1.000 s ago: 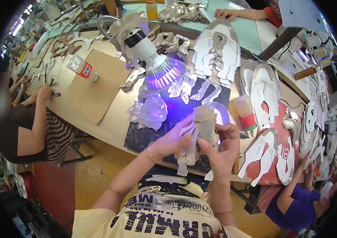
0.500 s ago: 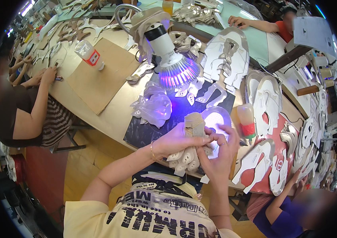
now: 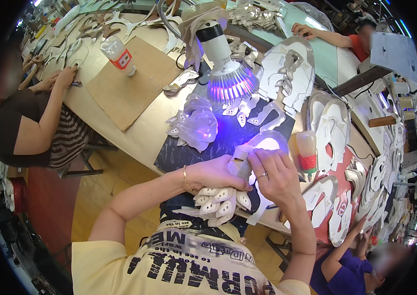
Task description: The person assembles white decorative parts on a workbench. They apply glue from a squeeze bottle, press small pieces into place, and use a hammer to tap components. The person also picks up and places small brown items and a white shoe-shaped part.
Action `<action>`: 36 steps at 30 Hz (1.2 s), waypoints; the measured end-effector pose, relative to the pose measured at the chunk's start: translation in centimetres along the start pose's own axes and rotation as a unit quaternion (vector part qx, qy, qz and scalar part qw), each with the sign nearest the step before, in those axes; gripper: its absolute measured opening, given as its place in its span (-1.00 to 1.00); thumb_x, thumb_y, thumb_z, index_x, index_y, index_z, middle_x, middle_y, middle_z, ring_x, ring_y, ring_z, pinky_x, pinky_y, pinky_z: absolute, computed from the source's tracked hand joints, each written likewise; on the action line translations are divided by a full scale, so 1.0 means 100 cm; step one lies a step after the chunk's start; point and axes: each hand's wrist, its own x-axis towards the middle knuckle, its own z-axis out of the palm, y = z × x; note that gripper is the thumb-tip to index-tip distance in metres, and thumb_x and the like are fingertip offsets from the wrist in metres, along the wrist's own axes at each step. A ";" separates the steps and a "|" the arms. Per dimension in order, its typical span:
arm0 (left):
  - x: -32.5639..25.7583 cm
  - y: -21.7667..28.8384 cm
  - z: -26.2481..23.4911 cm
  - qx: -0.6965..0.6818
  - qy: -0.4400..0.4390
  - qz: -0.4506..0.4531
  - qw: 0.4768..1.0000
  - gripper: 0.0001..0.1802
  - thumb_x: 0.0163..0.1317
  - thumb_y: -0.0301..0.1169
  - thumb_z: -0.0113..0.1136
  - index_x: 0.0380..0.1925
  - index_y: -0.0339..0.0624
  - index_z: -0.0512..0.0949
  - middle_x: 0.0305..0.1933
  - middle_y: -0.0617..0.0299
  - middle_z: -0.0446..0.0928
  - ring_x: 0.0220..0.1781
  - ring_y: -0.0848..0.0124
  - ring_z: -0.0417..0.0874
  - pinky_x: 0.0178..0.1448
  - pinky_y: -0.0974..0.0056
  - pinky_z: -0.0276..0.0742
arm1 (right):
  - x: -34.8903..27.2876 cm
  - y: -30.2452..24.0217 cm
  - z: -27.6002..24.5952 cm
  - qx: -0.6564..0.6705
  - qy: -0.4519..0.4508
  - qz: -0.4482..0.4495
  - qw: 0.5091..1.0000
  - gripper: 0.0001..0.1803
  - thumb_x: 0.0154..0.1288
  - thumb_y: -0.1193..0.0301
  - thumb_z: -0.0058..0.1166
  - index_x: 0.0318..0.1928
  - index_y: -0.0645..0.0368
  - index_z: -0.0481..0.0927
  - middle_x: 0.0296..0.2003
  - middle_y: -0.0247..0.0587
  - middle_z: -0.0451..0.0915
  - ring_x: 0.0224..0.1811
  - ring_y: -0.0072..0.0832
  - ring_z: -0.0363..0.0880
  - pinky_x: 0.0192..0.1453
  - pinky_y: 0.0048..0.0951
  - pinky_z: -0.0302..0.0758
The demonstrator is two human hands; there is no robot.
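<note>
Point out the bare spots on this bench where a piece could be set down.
Freest: the brown cardboard sheet below the clear bottle, and the tan bench strip between it and the dark mat. Crowded: the mat under the lamp, with white cut pieces, and where the left hand and right hand work.

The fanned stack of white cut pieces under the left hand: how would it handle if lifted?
The white cut pieces look thin and flat, so probably light and floppy. They overlap loosely under the left hand, so they would likely slide apart unless pinched together.
</note>
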 end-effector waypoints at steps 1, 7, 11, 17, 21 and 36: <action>0.001 -0.001 0.000 0.013 0.017 -0.012 1.000 -0.41 0.02 -0.24 0.52 0.00 -0.29 0.52 -0.15 0.21 0.61 -0.15 0.46 0.62 -0.04 0.34 0.56 | 0.000 0.002 0.000 0.010 0.000 0.007 1.000 -0.56 0.01 0.64 0.18 0.00 0.18 0.60 -0.13 -0.19 0.60 -0.14 -0.24 0.61 -0.02 -0.25 0.53; 0.004 0.003 -0.004 0.114 -0.004 0.004 0.993 -0.25 -0.05 -0.21 0.52 0.12 -0.31 0.43 -0.03 0.11 0.59 -0.03 0.39 0.62 0.07 0.27 0.55 | -0.004 0.014 -0.002 0.143 0.002 0.085 0.986 -0.77 0.28 0.49 0.14 -0.06 0.18 0.54 -0.18 -0.16 0.55 -0.18 -0.30 0.56 0.01 -0.30 0.46; -0.001 0.008 -0.005 0.324 0.042 0.082 0.942 -0.29 -0.05 -0.19 0.49 0.07 -0.29 0.43 -0.04 -0.02 0.62 0.00 0.20 0.68 0.12 0.15 0.55 | -0.017 0.015 -0.010 0.371 -0.073 0.146 0.914 -0.88 0.36 0.49 0.09 -0.12 0.18 0.51 -0.23 -0.15 0.50 -0.23 -0.37 0.50 0.00 -0.33 0.42; -0.012 0.015 -0.011 0.571 0.117 0.049 0.811 -0.35 -0.09 -0.20 0.42 0.00 -0.19 0.39 -0.31 -0.11 0.64 -0.24 -0.12 0.67 -0.14 -0.06 0.56 | -0.043 0.035 -0.052 0.705 0.049 0.319 0.631 -0.56 0.55 0.27 -0.20 -0.49 0.27 0.43 -0.47 -0.19 0.44 -0.39 -0.34 0.46 -0.10 -0.33 0.44; -0.015 0.011 -0.014 0.528 0.099 0.046 0.842 -0.31 -0.07 -0.16 0.43 0.05 -0.20 0.40 -0.20 -0.11 0.63 -0.11 -0.03 0.67 -0.04 0.03 0.56 | -0.047 0.064 -0.070 0.512 0.184 0.358 0.759 -0.46 0.55 0.19 -0.12 -0.58 0.27 0.49 -0.47 -0.17 0.61 -0.37 -0.46 0.58 -0.25 -0.53 0.43; -0.041 0.020 -0.022 0.033 -0.080 0.071 0.994 -0.50 0.15 -0.50 0.44 0.04 -0.20 0.40 -0.12 0.26 0.61 -0.05 0.47 0.66 0.07 0.29 0.58 | 0.039 0.328 0.009 0.369 0.044 0.488 0.790 -0.65 0.39 0.21 0.18 -0.23 0.32 0.72 -0.51 -0.36 0.60 -0.49 -0.66 0.53 -0.38 -0.55 0.50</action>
